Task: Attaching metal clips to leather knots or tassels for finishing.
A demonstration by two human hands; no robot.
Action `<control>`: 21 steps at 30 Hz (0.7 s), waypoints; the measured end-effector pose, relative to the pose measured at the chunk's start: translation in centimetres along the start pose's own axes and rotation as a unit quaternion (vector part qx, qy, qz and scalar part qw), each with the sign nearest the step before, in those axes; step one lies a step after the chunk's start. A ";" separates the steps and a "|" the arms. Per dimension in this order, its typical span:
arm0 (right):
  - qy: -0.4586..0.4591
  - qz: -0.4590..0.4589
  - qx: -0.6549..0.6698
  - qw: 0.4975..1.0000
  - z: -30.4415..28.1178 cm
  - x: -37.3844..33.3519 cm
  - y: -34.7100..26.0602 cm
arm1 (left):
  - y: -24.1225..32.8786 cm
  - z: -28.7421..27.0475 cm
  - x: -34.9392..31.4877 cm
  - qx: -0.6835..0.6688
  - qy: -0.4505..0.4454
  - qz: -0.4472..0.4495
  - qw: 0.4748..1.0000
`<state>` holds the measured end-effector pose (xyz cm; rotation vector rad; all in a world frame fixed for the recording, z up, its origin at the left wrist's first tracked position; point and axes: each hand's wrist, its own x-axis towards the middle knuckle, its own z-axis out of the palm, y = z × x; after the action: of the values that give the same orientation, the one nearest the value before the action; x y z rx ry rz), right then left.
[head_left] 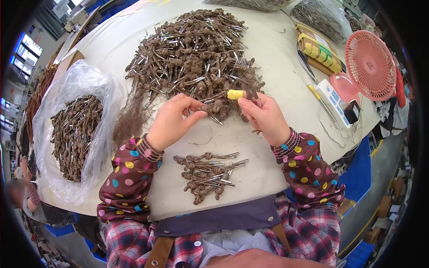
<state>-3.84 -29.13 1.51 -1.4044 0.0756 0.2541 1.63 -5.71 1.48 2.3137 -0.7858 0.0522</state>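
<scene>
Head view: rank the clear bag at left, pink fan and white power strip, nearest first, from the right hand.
From the right hand:
1. White power strip, to its right.
2. Pink fan, upper right.
3. Clear bag, far left side.

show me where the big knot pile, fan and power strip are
Big knot pile (193, 60): head view, middle of the heap.
Fan (370, 66): head view, centre of the grille.
Power strip (331, 101): head view, its white top.

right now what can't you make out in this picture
In the head view:
- lower layers of the brown cord pile: covered by upper layers
- far end of the top middle bag: cut off by the upper edge
- whether the left hand holds anything: too small against the pile
</scene>
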 end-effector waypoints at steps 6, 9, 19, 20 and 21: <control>0.020 -0.186 -0.251 0.950 0.4 0.6 -0.4 | -0.2 -0.3 -1.2 -0.220 -0.055 -0.119 0.967; 0.070 -0.260 -0.390 0.881 1.3 0.1 0.3 | 0.3 -0.3 -1.4 -0.159 0.006 -0.038 0.987; 0.074 -0.270 -0.515 0.810 -2.2 0.1 0.3 | 1.0 -1.0 -1.5 -0.182 -0.224 0.067 0.955; 0.061 -0.267 -0.530 0.802 -1.8 -0.5 -0.3 | 0.9 -1.1 -1.6 -0.182 -0.225 0.064 0.955; 0.054 -0.337 -0.531 0.776 -1.4 -1.0 -0.5 | 0.9 -1.1 -1.5 -0.178 -0.222 0.064 0.957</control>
<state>-4.55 -30.70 1.97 -2.4608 -0.5652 -0.4837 0.08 -4.76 2.48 1.9453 -1.0684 -0.5266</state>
